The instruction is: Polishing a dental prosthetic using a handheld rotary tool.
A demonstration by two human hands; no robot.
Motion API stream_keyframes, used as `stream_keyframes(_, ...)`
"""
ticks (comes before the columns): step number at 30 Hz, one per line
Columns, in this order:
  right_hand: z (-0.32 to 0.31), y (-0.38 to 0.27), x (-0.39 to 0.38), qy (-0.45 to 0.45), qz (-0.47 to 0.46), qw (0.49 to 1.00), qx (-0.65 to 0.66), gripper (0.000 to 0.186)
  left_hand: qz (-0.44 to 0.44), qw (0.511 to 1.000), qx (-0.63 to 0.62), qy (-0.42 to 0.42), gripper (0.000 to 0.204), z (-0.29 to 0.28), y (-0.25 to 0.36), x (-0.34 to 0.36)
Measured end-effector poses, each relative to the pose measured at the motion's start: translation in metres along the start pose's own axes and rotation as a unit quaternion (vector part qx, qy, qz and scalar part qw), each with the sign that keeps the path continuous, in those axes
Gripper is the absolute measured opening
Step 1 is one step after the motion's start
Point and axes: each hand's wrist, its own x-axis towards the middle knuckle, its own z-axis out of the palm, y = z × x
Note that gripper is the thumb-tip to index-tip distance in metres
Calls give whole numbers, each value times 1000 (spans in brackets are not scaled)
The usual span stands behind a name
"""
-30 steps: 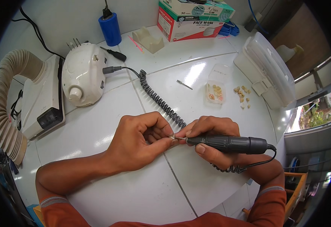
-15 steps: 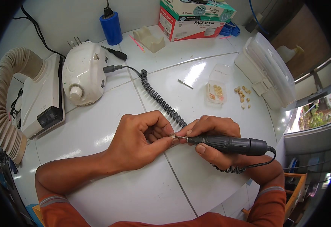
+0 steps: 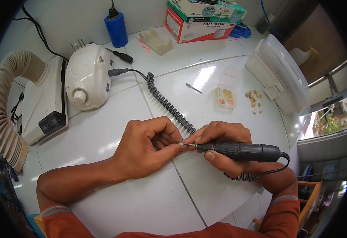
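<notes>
My left hand (image 3: 142, 148) is closed in a pinch on a small whitish tooth-like piece (image 3: 181, 143), mostly covered by thumb and fingertips. From the right, my right hand (image 3: 231, 133) grips a black rotary handpiece (image 3: 241, 152), its thin metal bit (image 3: 189, 144) pointing left and meeting the piece. The fingertips of both hands nearly touch there. A coiled black cord (image 3: 167, 105) runs from the white control unit (image 3: 87, 77) and passes behind my right hand. Beyond the hands lies a loose metal bit (image 3: 193, 88). An open clear box (image 3: 225, 97) holds small yellowish pieces, and several more pieces (image 3: 254, 98) lie beside it.
At the left stands a white machine (image 3: 48, 99) with a ribbed hose (image 3: 3, 91). Along the back are a blue cylinder (image 3: 116, 31), a black screwdriver (image 3: 121, 56), a cream stand (image 3: 156, 41) and stacked mask boxes (image 3: 205, 29). A lidded plastic bin (image 3: 278, 75) sits at right.
</notes>
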Motion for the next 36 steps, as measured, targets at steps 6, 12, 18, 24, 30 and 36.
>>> stream_keyframes(6, 0, -2, -1, 1, 8, 1000, -1, 28, -1, 1000, -10, 4, 9, -1, 2, 0)
stream_keyframes(12, 1, 0, -1, 6, 13, 1000, 7, 28, -6, 1000, -25, 3, 9, 0, -1, 0)
stream_keyframes(18, 1, -1, -2, 11, 26, 1000, 5, 28, 0, 1000, -21, 8, 9, 1, -2, -1)
stream_keyframes(24, 1, -2, -1, 12, 22, 1000, 6, 28, 2, 1000, -19, 5, 9, 1, -1, 0)
stream_keyframes(30, 0, -3, 0, 3, 23, 1000, 7, 28, 11, 1000, -5, 5, 8, 0, -1, -1)
stream_keyframes(36, 0, -5, -1, 7, 32, 999, 7, 27, 1, 1000, 2, -1, 9, -1, 3, 0)
